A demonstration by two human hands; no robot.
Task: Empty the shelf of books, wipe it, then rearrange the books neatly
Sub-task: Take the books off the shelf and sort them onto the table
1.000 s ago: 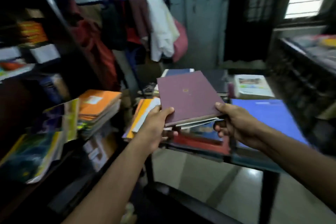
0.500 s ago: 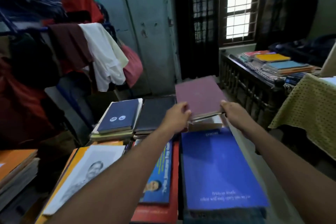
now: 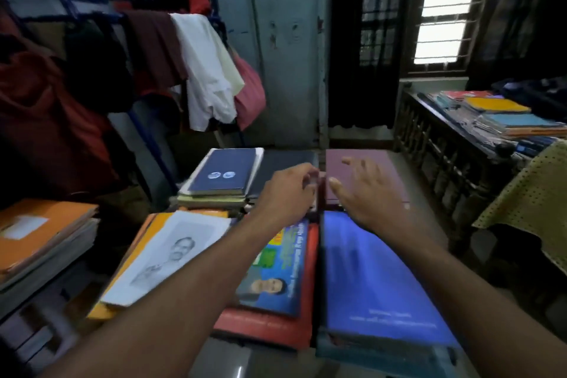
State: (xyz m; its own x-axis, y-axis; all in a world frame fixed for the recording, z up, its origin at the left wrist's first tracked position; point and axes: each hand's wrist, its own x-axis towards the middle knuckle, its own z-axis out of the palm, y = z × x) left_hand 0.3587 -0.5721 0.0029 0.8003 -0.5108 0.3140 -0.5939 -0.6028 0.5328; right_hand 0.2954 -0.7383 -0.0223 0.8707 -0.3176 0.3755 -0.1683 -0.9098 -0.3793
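Large bright-blue hardcover book [image 3: 377,273] flat at the near right of the spread, right forearm crossing above it. Beside it on the left, a red-covered book [image 3: 302,310] with a blue photo-cover booklet [image 3: 270,282] lying on top. Further left, a white sheet with a pencil portrait [image 3: 165,255] resting on an orange folder [image 3: 101,311]. At the far left, separate from these, a stack of papers topped by an orange file with a white label [image 3: 43,224].

Flat maroon hardcover book [image 3: 386,169] at the far right of the back row, lying on a low pile just beyond the bright-blue book. To its left, a black-covered book [image 3: 285,159], then a navy-blue book with two pale round emblems [image 3: 227,172] atop a short stack.

Right hand [image 3: 365,190] just above or on the near edge of the maroon cover, fingers spread and relaxed, released, holding nothing. Left hand [image 3: 288,190] beside it over the gap between the black and maroon books, fingers loosely curled; motion blur at the fingertips, so cannot tell whether anything is pinched there.

White garment [image 3: 205,70] and pink cloth [image 3: 251,92] draped on a rack behind; yellow dotted cloth [image 3: 530,196] at the right edge.
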